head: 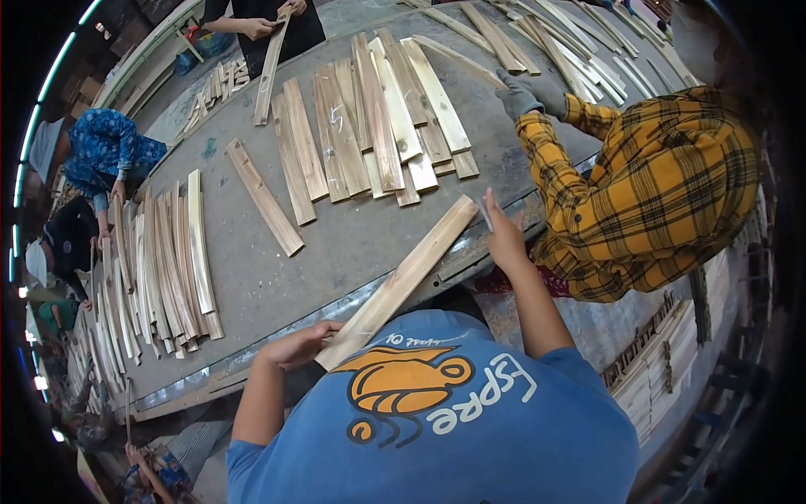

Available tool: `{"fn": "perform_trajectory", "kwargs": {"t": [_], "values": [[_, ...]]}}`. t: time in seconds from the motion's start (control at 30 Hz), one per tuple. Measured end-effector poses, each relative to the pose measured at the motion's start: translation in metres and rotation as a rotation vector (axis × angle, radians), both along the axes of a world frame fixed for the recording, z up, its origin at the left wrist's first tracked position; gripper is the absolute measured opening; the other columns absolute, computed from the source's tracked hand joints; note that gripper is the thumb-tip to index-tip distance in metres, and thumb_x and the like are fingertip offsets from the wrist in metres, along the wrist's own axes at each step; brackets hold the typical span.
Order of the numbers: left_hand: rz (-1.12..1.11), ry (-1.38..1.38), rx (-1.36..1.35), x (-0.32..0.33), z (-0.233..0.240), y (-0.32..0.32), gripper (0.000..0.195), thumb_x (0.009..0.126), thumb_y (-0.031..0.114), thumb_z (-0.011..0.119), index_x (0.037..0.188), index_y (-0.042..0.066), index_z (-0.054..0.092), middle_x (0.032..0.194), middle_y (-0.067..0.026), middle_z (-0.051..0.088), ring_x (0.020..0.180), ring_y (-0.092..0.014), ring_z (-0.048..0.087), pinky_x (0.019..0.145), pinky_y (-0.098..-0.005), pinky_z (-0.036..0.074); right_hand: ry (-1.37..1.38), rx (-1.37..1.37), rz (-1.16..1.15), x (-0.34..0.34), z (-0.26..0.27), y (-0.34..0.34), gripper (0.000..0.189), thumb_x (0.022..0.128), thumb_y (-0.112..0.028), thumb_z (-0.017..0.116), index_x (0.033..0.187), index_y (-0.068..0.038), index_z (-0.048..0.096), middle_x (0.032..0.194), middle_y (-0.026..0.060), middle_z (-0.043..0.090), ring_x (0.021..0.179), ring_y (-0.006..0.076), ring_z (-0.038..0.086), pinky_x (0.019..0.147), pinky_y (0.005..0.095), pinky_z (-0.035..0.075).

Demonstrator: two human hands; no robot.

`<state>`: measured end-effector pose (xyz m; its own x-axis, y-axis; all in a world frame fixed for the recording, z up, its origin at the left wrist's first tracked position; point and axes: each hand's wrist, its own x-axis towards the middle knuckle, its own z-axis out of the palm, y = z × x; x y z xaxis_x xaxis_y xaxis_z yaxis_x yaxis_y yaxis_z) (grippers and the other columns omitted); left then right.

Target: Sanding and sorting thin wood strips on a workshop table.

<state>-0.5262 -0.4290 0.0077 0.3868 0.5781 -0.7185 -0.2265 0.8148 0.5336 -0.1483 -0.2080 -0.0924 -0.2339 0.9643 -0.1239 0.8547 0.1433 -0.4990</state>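
A pale wooden board slants across the table's front edge, one end close to my blue shirt. My left hand grips its lower end. At the board's upper end my right hand is raised, holding a thin grey object along its fingers; what it is cannot be told. Beyond, a single brown board lies on the grey tabletop. Farther back is a group of overlapping boards, one bearing a chalk mark.
To the right a person in a yellow plaid shirt handles a board with gloved hands. Across the table another person holds a board. At left, boards lie in a row, with more workers beyond. Stacked wood stands behind right.
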Motion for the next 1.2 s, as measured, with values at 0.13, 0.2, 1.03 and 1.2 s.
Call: {"fn": "perform_trajectory", "kwargs": {"t": [0.13, 0.2, 1.03, 1.2], "values": [[-0.431, 0.483, -0.021, 0.003, -0.001, 0.015, 0.073, 0.089, 0.051, 0.068, 0.137, 0.000, 0.050, 0.130, -0.0119, 0.059, 0.116, -0.023, 0.058, 0.097, -0.0341, 0.045, 0.129, 0.153, 0.281, -0.009, -0.002, -0.025, 0.082, 0.082, 0.011, 0.043, 0.157, -0.019, 0.028, 0.153, 0.0072, 0.046, 0.141, 0.0249, 0.043, 0.120, 0.0622, 0.008], [-0.404, 0.565, 0.089, 0.013, 0.001, 0.018, 0.080, 0.082, 0.051, 0.075, 0.137, -0.002, 0.049, 0.126, -0.0169, 0.061, 0.115, -0.026, 0.060, 0.096, -0.0362, 0.046, 0.023, 0.201, 0.635, -0.024, -0.008, -0.037, 0.076, 0.086, 0.006, 0.044, 0.156, -0.018, 0.030, 0.152, 0.0053, 0.048, 0.142, 0.0222, 0.043, 0.120, 0.0634, 0.008], [0.142, 0.281, 0.322, -0.099, 0.029, 0.018, 0.076, 0.070, 0.027, 0.084, 0.133, 0.007, 0.048, 0.080, 0.0044, 0.050, 0.060, -0.007, 0.049, 0.049, -0.0221, 0.039, 0.474, 0.160, 0.182, 0.004, 0.047, -0.051, 0.076, 0.084, 0.010, 0.038, 0.156, -0.013, 0.029, 0.144, 0.0124, 0.056, 0.134, 0.0320, 0.052, 0.116, 0.0540, 0.025], [0.472, 0.248, 0.395, 0.000, -0.011, 0.164, 0.058, 0.084, 0.018, 0.072, 0.134, 0.006, 0.046, 0.080, 0.0011, 0.053, 0.061, -0.010, 0.052, 0.050, -0.0269, 0.042, 0.522, 0.099, 0.303, -0.004, 0.044, -0.054, 0.081, 0.081, 0.017, 0.038, 0.158, -0.008, 0.024, 0.142, 0.0149, 0.057, 0.135, 0.0338, 0.050, 0.114, 0.0452, 0.033]]}}
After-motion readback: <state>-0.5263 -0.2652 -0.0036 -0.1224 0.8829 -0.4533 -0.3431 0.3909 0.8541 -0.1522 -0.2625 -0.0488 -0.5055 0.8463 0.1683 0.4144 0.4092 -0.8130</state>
